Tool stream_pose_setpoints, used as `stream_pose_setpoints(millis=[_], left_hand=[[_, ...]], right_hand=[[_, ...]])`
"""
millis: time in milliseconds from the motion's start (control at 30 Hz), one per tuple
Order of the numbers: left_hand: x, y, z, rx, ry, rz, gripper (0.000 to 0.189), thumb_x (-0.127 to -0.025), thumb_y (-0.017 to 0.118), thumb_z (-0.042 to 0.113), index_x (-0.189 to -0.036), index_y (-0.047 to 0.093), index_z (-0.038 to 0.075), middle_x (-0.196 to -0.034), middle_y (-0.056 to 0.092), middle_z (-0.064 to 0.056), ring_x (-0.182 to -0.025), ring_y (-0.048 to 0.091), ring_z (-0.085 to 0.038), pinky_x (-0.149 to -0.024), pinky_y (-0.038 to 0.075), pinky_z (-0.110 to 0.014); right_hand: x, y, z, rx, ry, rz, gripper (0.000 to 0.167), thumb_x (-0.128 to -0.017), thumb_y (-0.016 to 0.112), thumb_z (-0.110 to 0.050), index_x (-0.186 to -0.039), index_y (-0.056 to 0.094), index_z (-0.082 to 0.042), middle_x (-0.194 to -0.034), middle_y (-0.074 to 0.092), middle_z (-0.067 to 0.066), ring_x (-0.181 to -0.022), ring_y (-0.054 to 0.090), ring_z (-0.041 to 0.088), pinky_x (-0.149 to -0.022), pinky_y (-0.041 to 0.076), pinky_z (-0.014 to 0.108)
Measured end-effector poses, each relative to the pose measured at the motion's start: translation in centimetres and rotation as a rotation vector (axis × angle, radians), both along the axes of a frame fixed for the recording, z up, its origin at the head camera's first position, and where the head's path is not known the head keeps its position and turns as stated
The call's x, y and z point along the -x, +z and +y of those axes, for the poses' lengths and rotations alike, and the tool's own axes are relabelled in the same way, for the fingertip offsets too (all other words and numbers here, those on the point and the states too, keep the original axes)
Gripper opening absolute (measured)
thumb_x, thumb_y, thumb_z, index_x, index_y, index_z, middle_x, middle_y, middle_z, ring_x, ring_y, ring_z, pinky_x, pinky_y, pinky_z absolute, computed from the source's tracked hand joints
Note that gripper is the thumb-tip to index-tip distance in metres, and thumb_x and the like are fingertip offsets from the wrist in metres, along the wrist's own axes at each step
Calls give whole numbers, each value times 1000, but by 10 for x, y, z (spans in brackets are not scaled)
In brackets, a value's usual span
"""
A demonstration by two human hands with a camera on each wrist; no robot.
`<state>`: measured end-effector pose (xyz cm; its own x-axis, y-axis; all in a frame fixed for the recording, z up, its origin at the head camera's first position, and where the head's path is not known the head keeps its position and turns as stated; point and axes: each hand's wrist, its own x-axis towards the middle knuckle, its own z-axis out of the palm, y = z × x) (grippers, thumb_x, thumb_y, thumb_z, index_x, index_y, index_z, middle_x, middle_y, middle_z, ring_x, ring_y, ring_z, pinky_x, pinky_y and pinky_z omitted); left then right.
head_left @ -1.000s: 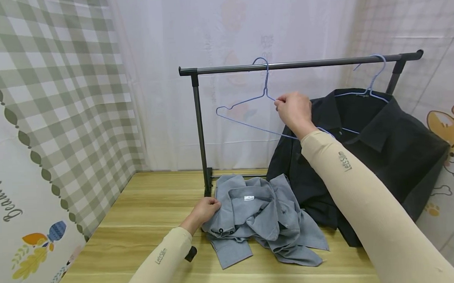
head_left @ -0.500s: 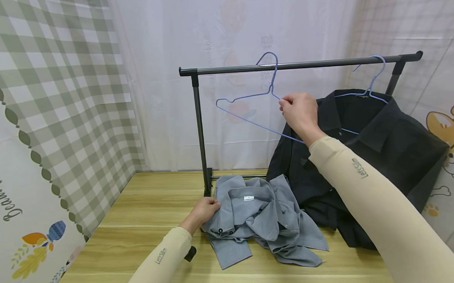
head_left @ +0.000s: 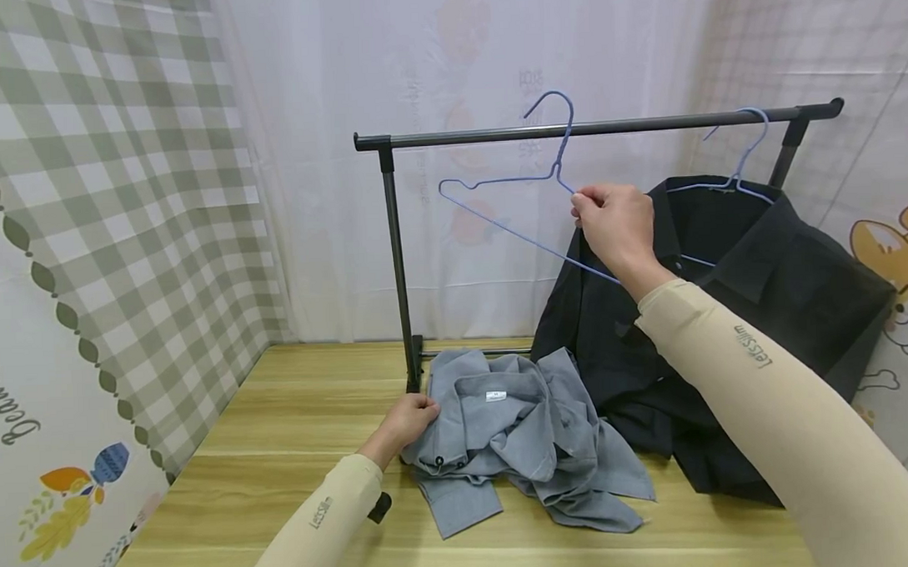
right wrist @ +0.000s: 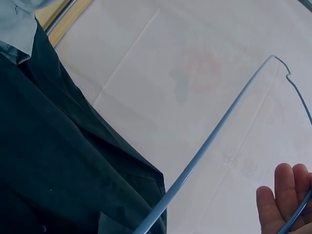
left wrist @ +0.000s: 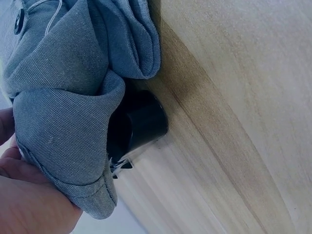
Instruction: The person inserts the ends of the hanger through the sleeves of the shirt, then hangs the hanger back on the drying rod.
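Observation:
A blue wire hanger (head_left: 531, 239) is pinched at its right shoulder, just below the hook, by my right hand (head_left: 619, 228). The tip of its hook shows above the black rail (head_left: 464, 137); whether the hook touches the rail I cannot tell. In the right wrist view the hanger's long bottom bar (right wrist: 209, 141) crosses the picture, with my right fingers (right wrist: 285, 195) at the lower right. A crumpled grey shirt (head_left: 505, 448) lies on the table, collar label showing. My left hand (head_left: 410, 423) grips its left edge, with a fold of grey cloth (left wrist: 63, 136) beside the fingers in the left wrist view.
A black shirt (head_left: 770, 306) hangs at the right end of the rail on another blue hanger (head_left: 749, 144). The rack's left post (head_left: 396, 260) stands behind the grey shirt. A black rack foot (head_left: 381, 507) pokes out near my left forearm on the wooden table (head_left: 315, 388).
My right hand has moved right with the hanger, whose hook has risen so its tip now shows above the rail. My left hand and the grey shirt have stayed in place.

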<state>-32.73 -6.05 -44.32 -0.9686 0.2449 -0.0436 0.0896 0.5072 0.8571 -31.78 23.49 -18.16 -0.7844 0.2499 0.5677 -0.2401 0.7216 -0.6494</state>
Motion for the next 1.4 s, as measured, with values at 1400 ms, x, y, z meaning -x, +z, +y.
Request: stream_pose_setpoints(millis=[1400], left_hand=[[3, 8, 3, 40, 51, 311, 5, -91, 68, 8, -87, 66, 6, -73, 57, 1, -68, 51, -13, -63, 45, -30]], right_hand=[[-74, -112, 35, -321, 263, -17, 14, -95, 66, -6, -104, 76, -1, -89, 74, 7, -77, 70, 21, -66, 51, 18]])
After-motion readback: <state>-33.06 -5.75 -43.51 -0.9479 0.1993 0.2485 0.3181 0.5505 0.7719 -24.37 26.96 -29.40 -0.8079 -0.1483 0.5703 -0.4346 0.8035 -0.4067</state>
